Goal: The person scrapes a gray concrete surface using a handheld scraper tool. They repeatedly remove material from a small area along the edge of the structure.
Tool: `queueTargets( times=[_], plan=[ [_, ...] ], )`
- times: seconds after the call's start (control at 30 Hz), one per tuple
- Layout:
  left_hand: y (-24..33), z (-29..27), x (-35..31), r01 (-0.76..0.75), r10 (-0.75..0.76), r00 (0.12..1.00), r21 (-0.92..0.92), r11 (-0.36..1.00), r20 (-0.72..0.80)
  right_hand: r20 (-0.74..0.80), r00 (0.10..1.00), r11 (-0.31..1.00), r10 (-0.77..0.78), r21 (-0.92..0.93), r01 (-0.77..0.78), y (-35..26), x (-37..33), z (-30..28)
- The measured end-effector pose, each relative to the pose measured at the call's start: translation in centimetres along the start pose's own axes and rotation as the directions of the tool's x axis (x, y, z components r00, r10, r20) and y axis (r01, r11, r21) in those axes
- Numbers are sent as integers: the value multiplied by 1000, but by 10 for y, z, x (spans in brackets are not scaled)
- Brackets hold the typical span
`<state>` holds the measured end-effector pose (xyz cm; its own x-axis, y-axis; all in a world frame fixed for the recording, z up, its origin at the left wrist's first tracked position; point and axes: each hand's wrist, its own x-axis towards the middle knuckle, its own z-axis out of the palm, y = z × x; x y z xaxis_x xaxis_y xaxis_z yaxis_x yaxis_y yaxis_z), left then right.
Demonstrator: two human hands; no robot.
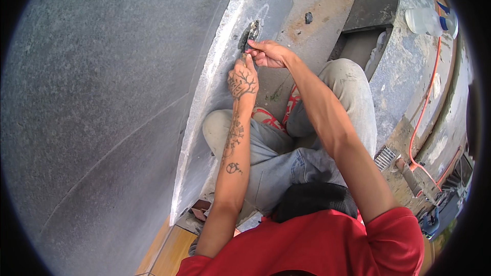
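Both my hands meet at a ragged dark hole (249, 35) cut in the grey wall face, just under the pale edge (208, 71) of a large slab. My left hand (242, 79), tattooed on its back, is closed with thumb and fingertips pressed together at the hole's lower end. Close above it on the right, my right hand (268, 53) is pinched shut, its fingertips nearly touching the left ones. Something small and dark shows at the fingertips, possibly part of what lies in the hole; its kind I cannot make out.
The grey slab (112, 87) fills the left side. My bent knees (349, 87) flank the arms. An open recess (358, 46) lies beyond the right knee. At the right are a clear plastic bottle (423, 22) and an orange cord (428, 97). A dark chip (308, 18) lies farther off.
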<state>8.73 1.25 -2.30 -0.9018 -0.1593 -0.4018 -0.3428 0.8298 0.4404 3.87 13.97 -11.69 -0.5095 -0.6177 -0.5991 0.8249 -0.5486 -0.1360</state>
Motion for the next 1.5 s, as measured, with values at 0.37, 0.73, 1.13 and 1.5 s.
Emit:
queueTargets(
  times=[0.37,0.73,1.13,1.5],
  plan=[
    [10,-16,-8,19,-22,1000,140,990,19,-270,939,928,-215,-357,110,-2,-5,26],
    [1,-67,-70,29,-37,985,53,998,169,52,679,-99,-732,-995,-31,13,-20,20],
    [-43,-68,-96,4,-31,995,-290,957,-91,38,433,-34,-901,-999,18,31,-10,62],
    [-48,-59,-88,-16,-28,992,-353,935,-121,235,555,-139,-798,-968,210,32,-18,45]
  ],
)
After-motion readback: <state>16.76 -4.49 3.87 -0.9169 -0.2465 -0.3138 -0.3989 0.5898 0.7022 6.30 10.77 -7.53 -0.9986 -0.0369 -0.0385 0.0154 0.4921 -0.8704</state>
